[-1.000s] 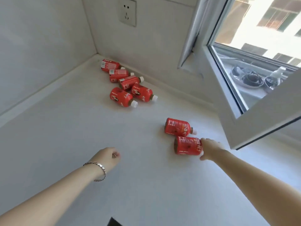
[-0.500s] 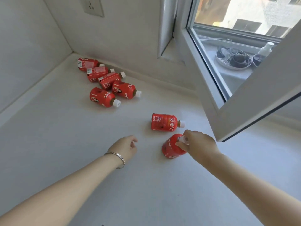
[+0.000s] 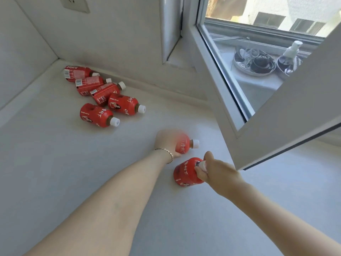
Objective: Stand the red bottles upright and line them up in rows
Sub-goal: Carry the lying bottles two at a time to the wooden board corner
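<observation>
Table (image 3: 73,172) of plain white runs into a wall corner beside an open window sash (image 3: 286,111). The right hand (image 3: 215,170) pinches the white cap of the near bottle (image 3: 184,172) between thumb and curled fingers. That bottle is tipped almost upright, its base on the table and its neck leaning right into the hand.

Just beyond it the far bottle (image 3: 183,147) lies on its side with its cap pointing right. The left hand (image 3: 167,143) covers its base half, fingers curled over the red body and thumb at the near side, though motion blur smears the grip. A bracelet (image 3: 168,152) circles the left wrist. These two bottles are close together but not touching.

Well apart from them, in the far left corner, the corner bottles (image 3: 105,93) lie on their sides, five in all, caps toward the right. Three are packed side by side near the wall, and two lie in front of them. A wall socket (image 3: 75,3) is above that corner. Outside the glass a round tray (image 3: 252,61) and a spray bottle (image 3: 291,50) stand on a ledge.
</observation>
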### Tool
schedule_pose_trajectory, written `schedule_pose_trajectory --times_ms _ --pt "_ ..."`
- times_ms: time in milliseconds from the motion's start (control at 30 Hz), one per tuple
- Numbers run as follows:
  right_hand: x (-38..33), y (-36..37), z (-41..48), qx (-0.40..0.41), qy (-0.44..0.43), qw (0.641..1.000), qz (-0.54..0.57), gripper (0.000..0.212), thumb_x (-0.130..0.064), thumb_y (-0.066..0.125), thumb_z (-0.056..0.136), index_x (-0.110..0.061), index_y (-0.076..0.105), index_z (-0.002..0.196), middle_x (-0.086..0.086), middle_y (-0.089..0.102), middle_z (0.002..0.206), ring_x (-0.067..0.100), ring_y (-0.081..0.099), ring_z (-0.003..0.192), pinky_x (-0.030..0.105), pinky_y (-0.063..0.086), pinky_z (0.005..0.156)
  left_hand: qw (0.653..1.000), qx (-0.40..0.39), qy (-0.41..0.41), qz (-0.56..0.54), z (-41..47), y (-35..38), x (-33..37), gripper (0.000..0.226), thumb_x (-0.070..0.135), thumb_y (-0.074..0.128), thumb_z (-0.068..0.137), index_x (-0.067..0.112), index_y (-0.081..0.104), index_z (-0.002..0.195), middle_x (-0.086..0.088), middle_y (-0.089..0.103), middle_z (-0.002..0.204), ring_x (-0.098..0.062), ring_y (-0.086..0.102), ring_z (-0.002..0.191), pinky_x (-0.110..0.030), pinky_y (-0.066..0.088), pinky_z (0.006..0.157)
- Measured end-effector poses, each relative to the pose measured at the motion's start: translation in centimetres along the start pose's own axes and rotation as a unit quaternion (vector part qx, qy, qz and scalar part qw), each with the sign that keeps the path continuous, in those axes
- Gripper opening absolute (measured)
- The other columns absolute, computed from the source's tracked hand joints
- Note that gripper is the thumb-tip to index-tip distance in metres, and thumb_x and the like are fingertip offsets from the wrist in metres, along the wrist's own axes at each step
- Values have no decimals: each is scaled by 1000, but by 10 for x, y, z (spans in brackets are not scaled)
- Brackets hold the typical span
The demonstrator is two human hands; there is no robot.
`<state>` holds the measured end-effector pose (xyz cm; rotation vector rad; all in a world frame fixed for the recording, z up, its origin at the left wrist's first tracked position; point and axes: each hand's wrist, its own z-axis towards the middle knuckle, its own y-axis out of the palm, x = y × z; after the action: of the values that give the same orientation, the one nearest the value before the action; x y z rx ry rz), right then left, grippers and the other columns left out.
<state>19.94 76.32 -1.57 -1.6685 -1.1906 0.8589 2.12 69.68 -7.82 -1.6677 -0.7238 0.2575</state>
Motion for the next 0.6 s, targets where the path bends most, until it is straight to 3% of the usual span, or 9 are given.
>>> schedule_pose_trajectory --times_ms 67,100,133,167,200,267,367,433,600 --pt "-1 -8 4 -54 -94 989 -97 61 -23 26 96 -7 -2 148 8 43 92 18 30 66 22 37 78 996 25 -20 -77 -4 -2 -5 75 38 76 67 27 42 133 4 50 137 -23 44 125 -34 29 107" --pt "-7 -13 6 -77 -56 993 -63 57 -32 24 97 -9 7 147 4 49 107 16 35 69 24 33 73 988 48 -45 -137 -10 -1 -10 75 36 79 64 26 44 130 4 52 134 -24 46 124 -36 32 106" --pt "-14 -10 5 -64 11 998 13 51 -43 21 96 -16 23 139 1 53 107 15 38 66 24 32 65 969 74 -84 -218 -17 0 -15 77 33 81 62 25 45 129 1 53 132 -25 48 122 -37 37 106" --pt "-20 -12 5 -30 39 994 94 46 -51 20 93 -19 36 122 0 54 91 12 40 60 22 31 55 937 102 -123 -310 -26 0 -20 78 27 83 61 24 45 129 -1 54 130 -25 50 120 -40 41 106" --pt "-24 -8 9 -20 77 990 121 37 -51 27 94 -16 35 102 -2 47 73 14 42 56 22 28 48 898 135 -153 -390 -37 0 -24 78 20 84 61 23 45 129 -2 52 128 -24 51 119 -40 43 105" --pt "-33 -2 15 13 71 992 100 37 -45 43 93 -13 25 91 -5 35 62 22 46 59 24 26 44 858 172 -185 -447 -60 -2 -32 80 7 80 64 21 41 132 4 42 122 -16 47 114 -29 37 103" --pt "-42 -3 18 18 82 980 180 37 -45 47 91 -15 26 90 -1 46 74 24 48 66 28 37 57 877 139 -184 -421 -87 -8 -46 76 11 81 65 28 45 130 7 37 117 -12 46 109 -24 35 96" --pt "-44 -5 20 25 92 976 197 37 -47 48 89 -15 30 92 1 52 79 24 51 67 29 39 60 902 128 -178 -371 -94 -16 -53 56 26 80 66 29 56 116 4 46 114 -18 50 112 -29 42 95" --pt "-49 -8 18 31 118 969 216 30 -43 51 86 -17 35 91 0 55 76 23 53 68 29 39 60 977 109 -135 -124 -89 -48 -51 38 43 65 79 17 56 106 -7 57 108 -28 50 108 -33 42 77"
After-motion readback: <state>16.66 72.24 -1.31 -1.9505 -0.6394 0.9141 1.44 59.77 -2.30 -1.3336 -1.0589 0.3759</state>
